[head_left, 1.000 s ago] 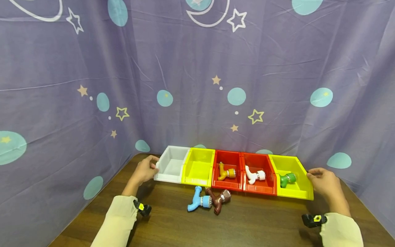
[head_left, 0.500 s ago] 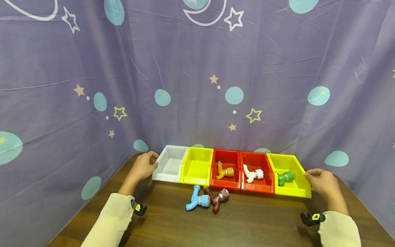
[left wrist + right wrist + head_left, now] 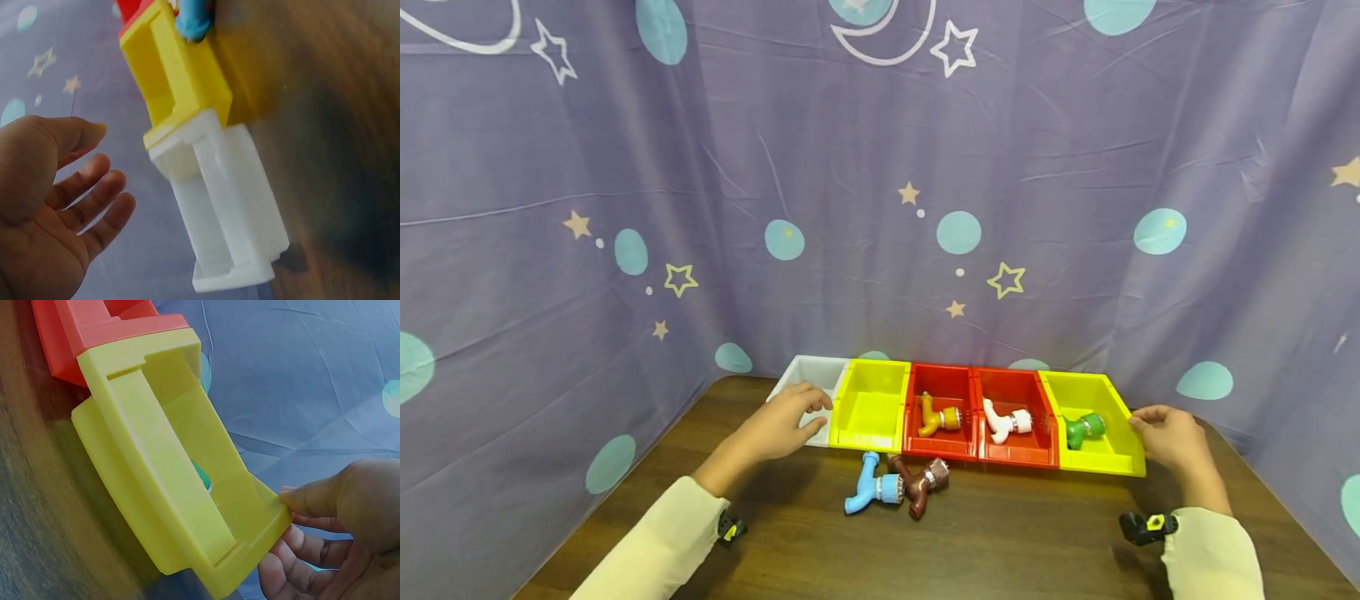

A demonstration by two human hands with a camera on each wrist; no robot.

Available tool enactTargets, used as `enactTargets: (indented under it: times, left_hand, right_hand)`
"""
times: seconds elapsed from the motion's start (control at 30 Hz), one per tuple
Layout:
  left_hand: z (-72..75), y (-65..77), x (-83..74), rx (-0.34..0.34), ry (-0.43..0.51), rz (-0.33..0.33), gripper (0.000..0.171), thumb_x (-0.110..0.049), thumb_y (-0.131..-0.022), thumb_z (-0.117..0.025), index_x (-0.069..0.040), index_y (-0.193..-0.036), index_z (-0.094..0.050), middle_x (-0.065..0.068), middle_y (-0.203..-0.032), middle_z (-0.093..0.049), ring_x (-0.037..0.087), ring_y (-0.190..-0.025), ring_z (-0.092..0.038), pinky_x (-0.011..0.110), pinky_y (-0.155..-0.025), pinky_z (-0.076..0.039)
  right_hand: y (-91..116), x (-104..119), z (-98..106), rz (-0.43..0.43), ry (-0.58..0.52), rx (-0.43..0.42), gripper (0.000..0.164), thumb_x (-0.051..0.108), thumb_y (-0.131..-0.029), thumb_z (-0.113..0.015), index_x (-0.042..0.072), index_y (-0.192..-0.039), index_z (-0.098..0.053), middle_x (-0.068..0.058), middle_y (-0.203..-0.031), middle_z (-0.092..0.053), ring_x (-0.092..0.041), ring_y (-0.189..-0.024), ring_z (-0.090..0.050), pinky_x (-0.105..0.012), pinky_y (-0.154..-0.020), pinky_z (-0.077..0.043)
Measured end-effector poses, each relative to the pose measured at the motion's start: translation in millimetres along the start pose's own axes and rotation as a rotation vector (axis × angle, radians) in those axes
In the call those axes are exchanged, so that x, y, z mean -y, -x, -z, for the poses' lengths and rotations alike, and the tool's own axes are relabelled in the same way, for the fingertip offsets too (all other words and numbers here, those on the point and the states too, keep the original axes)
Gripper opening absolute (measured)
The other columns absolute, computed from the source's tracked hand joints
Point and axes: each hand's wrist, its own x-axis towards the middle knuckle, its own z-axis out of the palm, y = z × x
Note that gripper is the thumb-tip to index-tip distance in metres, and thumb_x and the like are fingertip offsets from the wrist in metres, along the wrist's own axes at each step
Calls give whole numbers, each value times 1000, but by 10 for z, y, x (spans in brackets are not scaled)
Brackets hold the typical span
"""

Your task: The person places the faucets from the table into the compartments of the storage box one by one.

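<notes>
My left hand [image 3: 778,425] hovers over the white bin [image 3: 818,372] at the left end of a row, fingers loosely bent and holding nothing. In the left wrist view that hand stands apart from the bin. At the other end, my right hand [image 3: 1176,442] pinches the side rim of a yellow bin [image 3: 169,456], thumb on top and fingers beneath. This bin contains a green tap [image 3: 1077,432]. A blue tap [image 3: 868,487] and a brown tap [image 3: 917,490] lie side by side before the row, on the wooden table.
Between the end bins stand another yellow bin [image 3: 871,408] and two red ones, the left red bin [image 3: 940,450] with a mustard-yellow tap [image 3: 929,422], the right red bin [image 3: 1018,456] with a white tap [image 3: 998,423]. A purple patterned curtain [image 3: 850,308] hangs behind and at the sides.
My left hand has left the white bin's side and moved right, over that bin. My right hand keeps its hold on the yellow bin. The view has shifted slightly.
</notes>
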Motion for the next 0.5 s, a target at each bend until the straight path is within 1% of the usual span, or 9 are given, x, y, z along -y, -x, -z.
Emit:
enactTargets:
  times: [0.1, 0.17, 0.23, 0.4, 0.5]
  left_hand:
    - [-66, 24, -109, 46, -28, -59, 20, -9, -91, -74, -8, -111, -67, 5, -101, -65, 19, -93, -63, 38, -82, -55]
    - [-105, 50, -172, 91, -43, -95, 22, -13, -92, -74, -9, -113, -68, 4, -103, -64, 17, -94, -62, 36, -81, -54]
    - [-141, 75, -221, 144, -56, -139, 23, -17, -93, -75, -12, -114, -68, 0, -107, -64, 15, -97, -60, 35, -83, -53]
    - [-214, 108, -309, 283, -27, -280, 31, -24, -93, -77, -18, -122, -67, -5, -117, -62, 10, -108, -58, 32, -94, -51]
    - [-266, 115, -358, 363, 1, -345, 39, -29, -91, -78, -24, -128, -65, -6, -120, -61, 8, -110, -56, 29, -96, -50]
  right_hand:
    - [7, -1, -9, -1, 13, -10, 35, 17, -101, -57, -15, -113, -63, -29, -98, -69, -22, -73, -66, -33, -59, -56]
    - [14, -5, -14, -4, 17, -11, 35, 17, -101, -57, -15, -113, -63, -29, -100, -68, -23, -74, -66, -33, -60, -56]
    - [19, -2, -14, -8, 18, -10, 35, 17, -102, -56, -15, -114, -63, -31, -102, -68, -26, -77, -67, -33, -61, -57]
    - [17, 11, -17, -4, 19, -17, 35, 17, -102, -56, -14, -115, -62, -33, -105, -66, -30, -81, -67, -33, -61, -56]
    - [19, 19, -22, -13, 12, -12, 35, 17, -102, -56, -15, -115, -62, -34, -106, -66, -30, -81, -67, -34, -62, -57]
